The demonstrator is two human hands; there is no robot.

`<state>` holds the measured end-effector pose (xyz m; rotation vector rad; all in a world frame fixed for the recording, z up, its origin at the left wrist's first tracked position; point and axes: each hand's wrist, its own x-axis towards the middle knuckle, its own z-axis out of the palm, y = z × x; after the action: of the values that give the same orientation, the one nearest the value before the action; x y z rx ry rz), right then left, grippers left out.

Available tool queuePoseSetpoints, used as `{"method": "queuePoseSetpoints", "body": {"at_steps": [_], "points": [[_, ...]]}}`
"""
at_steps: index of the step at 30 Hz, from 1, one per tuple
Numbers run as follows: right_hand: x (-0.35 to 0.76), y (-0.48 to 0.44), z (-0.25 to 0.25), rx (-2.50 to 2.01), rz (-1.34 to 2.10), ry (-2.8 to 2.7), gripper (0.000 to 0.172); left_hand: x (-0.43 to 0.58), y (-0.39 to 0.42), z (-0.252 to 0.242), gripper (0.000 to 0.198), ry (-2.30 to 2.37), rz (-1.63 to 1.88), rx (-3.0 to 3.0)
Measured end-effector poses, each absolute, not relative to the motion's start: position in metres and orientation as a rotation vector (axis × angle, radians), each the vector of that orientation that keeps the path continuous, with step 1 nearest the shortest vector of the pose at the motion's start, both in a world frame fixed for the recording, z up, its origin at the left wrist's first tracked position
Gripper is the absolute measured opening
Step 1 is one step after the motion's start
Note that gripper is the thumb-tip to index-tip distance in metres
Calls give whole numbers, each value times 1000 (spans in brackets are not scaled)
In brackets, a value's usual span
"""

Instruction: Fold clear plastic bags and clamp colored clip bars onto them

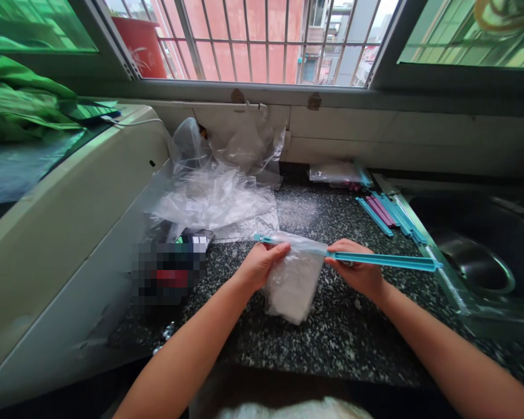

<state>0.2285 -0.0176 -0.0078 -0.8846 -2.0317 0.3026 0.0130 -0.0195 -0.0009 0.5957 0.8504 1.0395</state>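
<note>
A clear plastic bag [294,279] with something whitish inside hangs above the counter between my hands. My left hand [262,265] pinches its upper left side, thumb in front. A blue bag sealing clip [384,260] is unfolded: one thin arm runs along the bag's top edge, its tip [262,238] showing past my left fingers, and the wider arm sticks out to the right. My right hand [353,267] grips the clip near its hinge at the bag's upper right corner; some of its fingers are hidden behind the clip.
Several blue and purple sealing clips [379,210] lie beside the sink [475,256] at the right. A heap of clear plastic bags [218,198] sits at the back left, near a phone [195,237]. More flat bags [336,172] lie by the wall. A white appliance [82,233] borders the counter.
</note>
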Motion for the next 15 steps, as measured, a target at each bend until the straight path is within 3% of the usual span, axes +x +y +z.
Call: {"method": "queuePoseSetpoints", "body": {"at_steps": [15], "points": [[231, -30, 3, -829, 29, -2086, 19, 20, -22, -1, 30, 908, 1111, 478]]}}
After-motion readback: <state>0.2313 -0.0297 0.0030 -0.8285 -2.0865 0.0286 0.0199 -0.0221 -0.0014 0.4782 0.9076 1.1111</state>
